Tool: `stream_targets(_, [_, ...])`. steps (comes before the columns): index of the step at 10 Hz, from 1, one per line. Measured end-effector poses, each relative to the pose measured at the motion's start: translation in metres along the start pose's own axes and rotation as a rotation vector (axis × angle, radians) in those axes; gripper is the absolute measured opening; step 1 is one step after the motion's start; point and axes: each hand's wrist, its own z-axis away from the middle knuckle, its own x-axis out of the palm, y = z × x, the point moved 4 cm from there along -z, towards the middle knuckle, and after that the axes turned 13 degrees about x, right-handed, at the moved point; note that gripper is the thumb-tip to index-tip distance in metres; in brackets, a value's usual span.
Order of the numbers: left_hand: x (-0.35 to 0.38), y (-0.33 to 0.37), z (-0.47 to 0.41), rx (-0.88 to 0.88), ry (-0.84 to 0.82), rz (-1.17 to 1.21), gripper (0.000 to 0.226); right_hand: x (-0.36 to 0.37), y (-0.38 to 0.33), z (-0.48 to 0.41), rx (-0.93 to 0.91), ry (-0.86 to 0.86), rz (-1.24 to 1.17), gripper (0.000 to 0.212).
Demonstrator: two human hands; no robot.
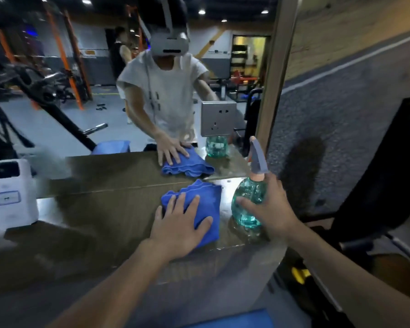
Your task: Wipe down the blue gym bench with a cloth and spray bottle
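Left hand: the left hand (180, 223) lies flat with straight, spread fingers, pressing the cloth (208, 192) without gripping it.
Cloth: blue and rumpled, on the ledge (100, 209) below the mirror (81, 102), at 12 o'clock from the left palm.
Right hand: the right hand (273, 209) grasps the spray bottle (245, 195), fingers curved across its belly, thumb beside the neck.
Bottle: upright, at 3 o'clock from the cloth and just beside it; long axis vertical, nozzle tilted toward 11 o'clock.
Bench: the blue bench (234, 319) shows only as a blue strip at 6 o'clock (probably the pad), below both hands.
Key relation: each tool is already under its nearer hand, so both must probably travel back toward 6 o'clock.
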Motion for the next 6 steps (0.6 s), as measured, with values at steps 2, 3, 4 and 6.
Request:
stream_targets(2, [-0.002, -0.014, -0.014, 0.062, 0.0, 0.028, 0.075, 0.003, -0.003, 0.004, 0.118, -0.068, -0.107, 0.064])
stream_targets(3, [-0.002, -0.015, -0.016, 0.065, -0.021, 0.053, 0.074, 0.001, -0.008, 0.008, 0.134, -0.074, -0.083, 0.078])
stream_targets(4, [-0.01, -0.012, -0.01, 0.049, 0.003, 0.052, 0.067, -0.002, -0.002, 0.014, 0.179, -0.121, -0.077, 0.097])
stream_targets(6, [-0.048, 0.052, 0.011, 0.335, 0.452, 0.44, 0.03, -0.072, 0.017, 0.049, 0.232, -0.049, -0.054, 0.076])
